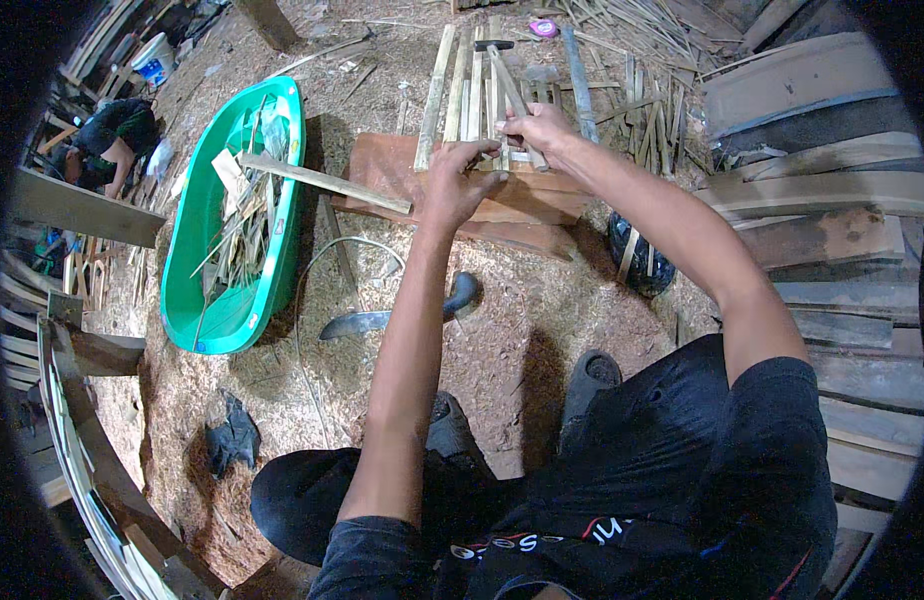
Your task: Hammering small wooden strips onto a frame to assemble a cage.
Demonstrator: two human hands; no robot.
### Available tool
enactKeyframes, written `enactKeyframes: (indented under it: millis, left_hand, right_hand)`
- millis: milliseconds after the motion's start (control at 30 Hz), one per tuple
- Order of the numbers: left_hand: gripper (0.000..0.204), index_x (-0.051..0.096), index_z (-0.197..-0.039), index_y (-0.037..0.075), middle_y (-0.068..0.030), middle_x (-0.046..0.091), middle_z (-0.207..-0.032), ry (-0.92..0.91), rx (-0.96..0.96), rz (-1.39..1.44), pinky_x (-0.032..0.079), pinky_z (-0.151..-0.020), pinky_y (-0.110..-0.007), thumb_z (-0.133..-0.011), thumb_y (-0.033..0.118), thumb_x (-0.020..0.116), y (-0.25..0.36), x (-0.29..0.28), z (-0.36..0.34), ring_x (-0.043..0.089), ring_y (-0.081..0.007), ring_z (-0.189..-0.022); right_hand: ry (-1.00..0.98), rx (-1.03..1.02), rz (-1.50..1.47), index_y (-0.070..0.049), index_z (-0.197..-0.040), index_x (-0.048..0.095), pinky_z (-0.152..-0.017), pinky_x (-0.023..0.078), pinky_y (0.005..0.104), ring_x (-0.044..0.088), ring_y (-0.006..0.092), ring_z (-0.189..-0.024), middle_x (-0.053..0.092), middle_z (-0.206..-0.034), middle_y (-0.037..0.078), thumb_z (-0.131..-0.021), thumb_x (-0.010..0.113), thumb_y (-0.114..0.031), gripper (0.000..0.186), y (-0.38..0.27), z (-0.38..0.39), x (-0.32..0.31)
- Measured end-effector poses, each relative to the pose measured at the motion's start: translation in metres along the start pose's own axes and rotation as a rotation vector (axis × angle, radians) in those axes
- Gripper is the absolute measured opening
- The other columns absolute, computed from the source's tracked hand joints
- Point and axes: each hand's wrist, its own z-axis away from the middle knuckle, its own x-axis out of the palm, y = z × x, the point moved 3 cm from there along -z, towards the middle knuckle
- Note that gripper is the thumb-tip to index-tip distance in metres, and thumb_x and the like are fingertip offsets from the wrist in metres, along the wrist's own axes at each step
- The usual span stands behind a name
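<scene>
My right hand (542, 132) is closed around the wooden handle of a hammer (510, 82), whose dark metal head points away from me. Close to its left, my left hand (464, 180) has its fingers and thumb bent in over the near ends of thin wooden slats (476, 95). Whatever lies in its grip is too small or hidden to make out. The slats run away from me, side by side, with their near ends over a reddish-brown board (382, 160) on the ground. More boards (527, 205) lie just below my hands.
A green plastic tub (292, 215) of wood scraps stands at left, with a loose slat (327, 183) across its rim. A curved blade with a dark handle (402, 310) lies before my feet. Planks (832, 190) are stacked at right. Another person (117, 135) crouches far left.
</scene>
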Motion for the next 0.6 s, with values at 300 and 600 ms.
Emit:
enactKeyframes:
  millis: [300,600]
  left_hand:
    - [0.044,0.071,-0.109,0.005,-0.0122,0.073,-0.096,-0.02,-0.05,0.063,0.054,-0.08,-0.037,-0.067,0.008,0.086,0.001,0.0,-0.005,0.068,-0.0273,-0.085]
    - [0.019,0.075,-0.096,0.003,-0.0111,0.072,-0.091,-0.036,-0.128,0.154,0.053,-0.078,-0.034,-0.08,0.014,0.079,-0.006,0.007,-0.01,0.068,-0.0225,-0.086]
  right_hand:
    - [0.03,0.003,-0.023,0.004,-0.104,0.06,-0.064,0.059,0.0285,0.069,0.02,-0.077,0.067,-0.091,0.014,-0.079,0.074,0.006,0.029,-0.005,0.007,0.003]
    - [0.056,-0.027,0.07,0.003,-0.099,0.064,-0.063,0.056,0.03,0.068,0.0196,-0.075,0.068,-0.088,0.012,-0.077,0.077,0.001,0.025,-0.008,0.011,0.002]
